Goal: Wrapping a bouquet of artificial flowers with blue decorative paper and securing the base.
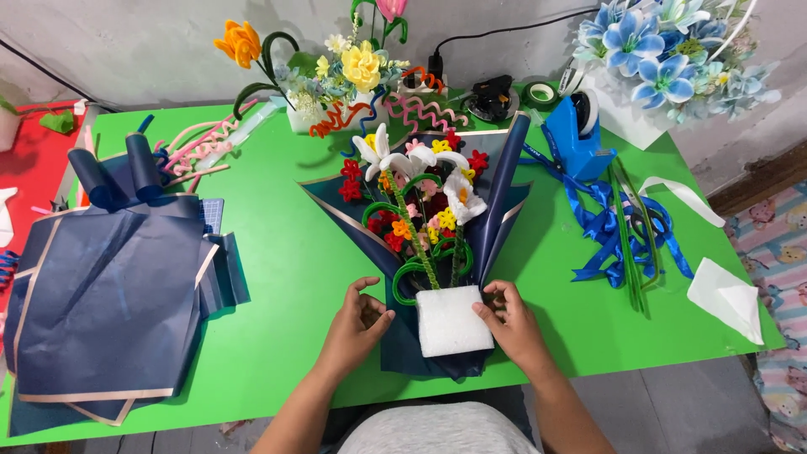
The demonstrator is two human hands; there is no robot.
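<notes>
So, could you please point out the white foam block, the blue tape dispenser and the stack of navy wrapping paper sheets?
White foam block [454, 321]: head view, middle of its top face.
Blue tape dispenser [572, 134]: head view, on its blue body.
Stack of navy wrapping paper sheets [109, 294]: head view, centre of the top sheet.
</notes>
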